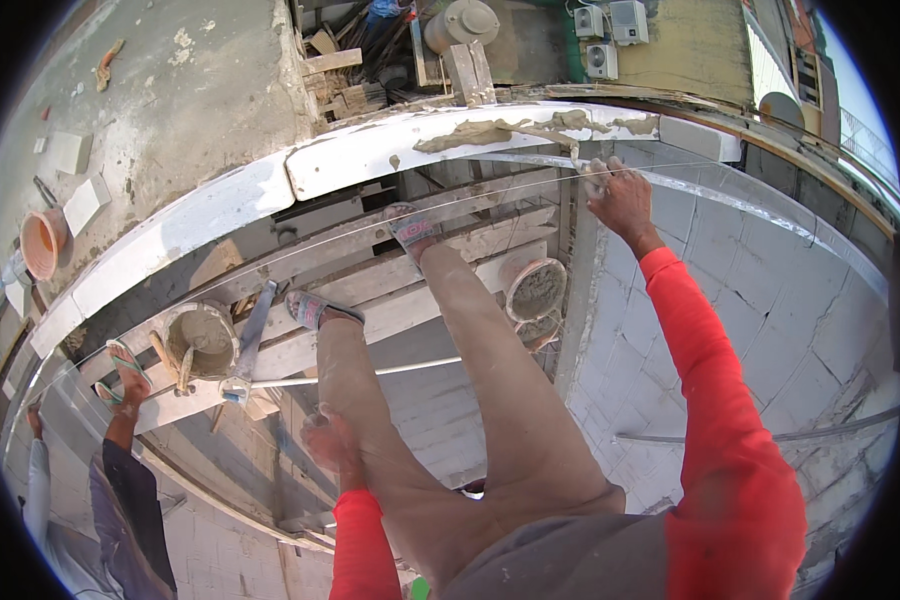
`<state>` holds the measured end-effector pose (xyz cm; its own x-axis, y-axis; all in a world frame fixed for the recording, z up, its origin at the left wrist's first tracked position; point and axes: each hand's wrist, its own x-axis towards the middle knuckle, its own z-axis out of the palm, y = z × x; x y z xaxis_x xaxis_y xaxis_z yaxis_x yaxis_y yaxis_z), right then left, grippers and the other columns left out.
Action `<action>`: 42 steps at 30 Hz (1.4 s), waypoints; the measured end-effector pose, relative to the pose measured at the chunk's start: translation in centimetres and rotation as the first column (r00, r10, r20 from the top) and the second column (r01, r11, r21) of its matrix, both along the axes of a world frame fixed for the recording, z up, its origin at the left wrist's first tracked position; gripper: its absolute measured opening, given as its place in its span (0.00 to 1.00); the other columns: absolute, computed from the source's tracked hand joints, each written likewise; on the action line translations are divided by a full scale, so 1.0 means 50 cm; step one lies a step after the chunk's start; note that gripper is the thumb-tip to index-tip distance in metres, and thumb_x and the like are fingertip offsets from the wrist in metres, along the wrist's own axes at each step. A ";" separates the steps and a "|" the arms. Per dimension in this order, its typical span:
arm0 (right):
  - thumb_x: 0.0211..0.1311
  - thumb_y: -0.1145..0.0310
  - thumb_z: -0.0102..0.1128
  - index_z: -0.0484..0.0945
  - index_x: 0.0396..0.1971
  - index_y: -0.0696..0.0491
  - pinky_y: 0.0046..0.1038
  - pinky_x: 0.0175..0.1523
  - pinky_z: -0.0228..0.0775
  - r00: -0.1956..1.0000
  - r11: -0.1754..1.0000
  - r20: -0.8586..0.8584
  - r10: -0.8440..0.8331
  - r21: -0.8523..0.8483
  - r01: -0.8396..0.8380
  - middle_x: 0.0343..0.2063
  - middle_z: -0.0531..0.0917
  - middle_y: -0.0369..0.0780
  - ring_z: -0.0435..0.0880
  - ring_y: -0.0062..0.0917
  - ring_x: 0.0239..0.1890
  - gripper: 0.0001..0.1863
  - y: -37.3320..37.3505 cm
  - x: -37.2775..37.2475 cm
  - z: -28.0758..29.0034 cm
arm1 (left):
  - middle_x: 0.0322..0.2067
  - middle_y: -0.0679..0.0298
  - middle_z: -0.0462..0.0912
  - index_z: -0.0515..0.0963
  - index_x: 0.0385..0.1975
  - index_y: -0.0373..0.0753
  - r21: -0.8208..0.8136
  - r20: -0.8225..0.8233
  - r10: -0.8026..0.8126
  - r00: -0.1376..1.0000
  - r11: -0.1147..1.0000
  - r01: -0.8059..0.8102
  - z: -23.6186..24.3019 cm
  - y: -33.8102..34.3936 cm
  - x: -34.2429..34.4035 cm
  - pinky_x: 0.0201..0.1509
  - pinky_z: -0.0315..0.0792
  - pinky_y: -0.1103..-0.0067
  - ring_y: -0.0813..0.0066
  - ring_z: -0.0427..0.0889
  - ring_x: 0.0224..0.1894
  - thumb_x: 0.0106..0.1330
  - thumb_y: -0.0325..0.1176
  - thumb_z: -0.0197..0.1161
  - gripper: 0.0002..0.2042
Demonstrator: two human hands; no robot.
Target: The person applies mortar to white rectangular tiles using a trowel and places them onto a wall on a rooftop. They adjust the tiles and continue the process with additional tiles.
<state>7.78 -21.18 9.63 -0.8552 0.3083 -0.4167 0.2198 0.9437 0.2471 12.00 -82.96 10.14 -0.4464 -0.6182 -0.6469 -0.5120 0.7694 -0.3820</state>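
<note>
My right hand (618,198) is closed round the handle of a trowel (538,132) at the top of the wall. The trowel's blade lies by wet grey mortar (470,135) spread along a row of white blocks (370,155). A thin taut string (450,196) runs along the row, just in front of the blocks, and passes by my right hand. My left hand (330,437) hangs beside my left thigh, touching or close to it; its fingers are too blurred to read. I stand on wooden planks (380,290) in patterned slippers.
Mortar buckets (202,340) (537,290) stand on the planks beside my feet. A handsaw (257,325) lies near the left bucket. Another person's sandalled foot (127,370) is at the left. Gaps open between planks and wall. An orange bucket (43,243) sits on the concrete slab (190,90).
</note>
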 end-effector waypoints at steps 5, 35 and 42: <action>0.55 0.57 0.68 0.83 0.58 0.45 0.45 0.51 0.80 0.989 0.985 0.053 -0.139 0.115 0.132 0.50 0.85 0.43 0.88 0.44 0.48 0.28 0.014 0.013 0.032 | 0.54 0.50 0.85 0.83 0.54 0.35 0.025 -0.002 0.005 1.000 1.000 -0.005 -0.008 -0.006 0.001 0.61 0.77 0.56 0.47 0.85 0.57 0.74 0.54 0.59 0.26; 0.62 0.66 0.65 0.89 0.40 0.46 0.37 0.57 0.75 0.058 -0.019 -0.226 0.972 -0.326 -0.945 0.39 0.91 0.38 0.89 0.32 0.51 0.09 -1.631 -0.326 -0.576 | 0.57 0.53 0.80 0.81 0.54 0.34 0.246 -0.263 0.571 0.777 0.819 -0.519 0.013 -0.119 0.111 0.60 0.78 0.58 0.49 0.78 0.60 0.67 0.50 0.68 0.26; 0.59 0.66 0.69 0.85 0.43 0.54 0.41 0.43 0.81 0.350 0.317 0.086 0.933 -0.658 -0.683 0.34 0.88 0.42 0.90 0.34 0.39 0.14 -1.661 -0.353 -0.551 | 0.57 0.53 0.81 0.81 0.54 0.33 0.251 -0.290 0.609 0.738 0.793 -0.555 0.017 -0.114 0.107 0.61 0.78 0.58 0.49 0.78 0.61 0.67 0.49 0.70 0.26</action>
<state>-9.90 -104.24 -17.91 -0.2425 -0.7718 -0.5878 -0.7260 0.5463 -0.4178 17.33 -88.64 10.97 -0.2337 -0.7461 -0.6235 -0.9515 0.3075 -0.0113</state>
